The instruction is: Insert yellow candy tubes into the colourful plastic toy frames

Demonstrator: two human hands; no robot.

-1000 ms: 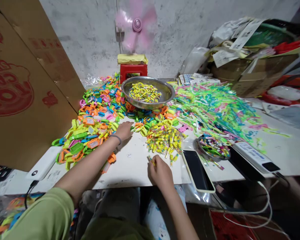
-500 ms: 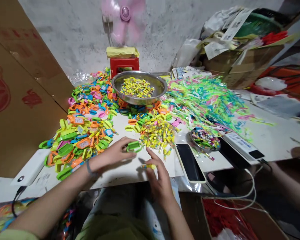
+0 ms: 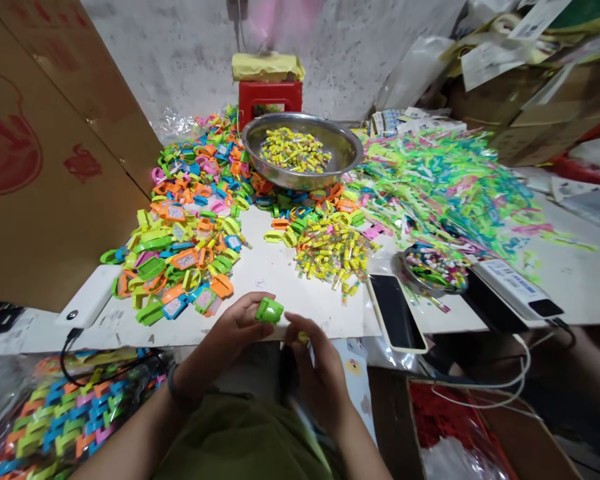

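My left hand [image 3: 241, 328] is closed on a green plastic toy watch [image 3: 270, 311], held above the table's front edge. Close by on the right, my right hand [image 3: 321, 363] pinches a small yellow-capped tube [image 3: 303, 337], mostly hidden by the fingers. Its fingertips are near the watch; whether they touch it I cannot tell. A heap of orange, green, yellow and blue toy watches [image 3: 180, 257] lies to the left. Beyond my right hand is a pile of yellow-capped clear tubes [image 3: 333, 257] with coloured bits inside.
A steel bowl [image 3: 353, 148] of yellow-capped tubes stands at the back, before a red stool [image 3: 270, 93]. Green strips [image 3: 445, 180] cover the right. A phone [image 3: 396, 313], a small bowl [image 3: 433, 267] and white power banks [image 3: 515, 287] [image 3: 93, 293] lie nearer. A cardboard box [image 3: 70, 167] blocks the left.
Both hands have drawn in toward my body, the left turning the green toy watch. The yellow-capped tube is now more covered by my right fingers. The camera view has tilted down and shifted left.
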